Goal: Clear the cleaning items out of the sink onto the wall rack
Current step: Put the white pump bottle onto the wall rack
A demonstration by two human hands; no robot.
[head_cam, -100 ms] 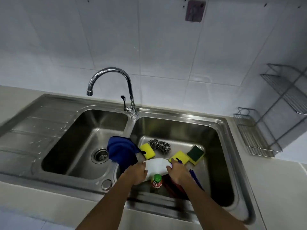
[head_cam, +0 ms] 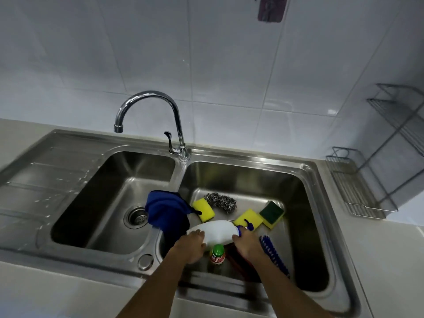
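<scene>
Both my hands reach into the right basin of the steel sink (head_cam: pixel 305 171). My left hand (head_cam: pixel 191 247) and my right hand (head_cam: pixel 249 245) each grip one end of a white spray bottle (head_cam: pixel 218 230) lying on its side, its blue trigger head by my right hand. Below it stands a small bottle with a green cap (head_cam: pixel 218 251). A blue cloth (head_cam: pixel 167 210) drapes over the divider. Two yellow sponges (head_cam: pixel 203 208) (head_cam: pixel 249 219), a green-topped sponge (head_cam: pixel 271 213), a steel scourer (head_cam: pixel 221 201) and a blue brush (head_cam: pixel 274 255) lie in the basin. The wire wall rack (head_cam: pixel 358 187) is at the right.
A chrome tap (head_cam: pixel 176 125) rises behind the divider. The left basin has a drain (head_cam: pixel 136 216) and a draining board to its left. A dark red thing lies under my right hand. A purple hook pad (head_cam: pixel 271 8) is stuck on the tiled wall.
</scene>
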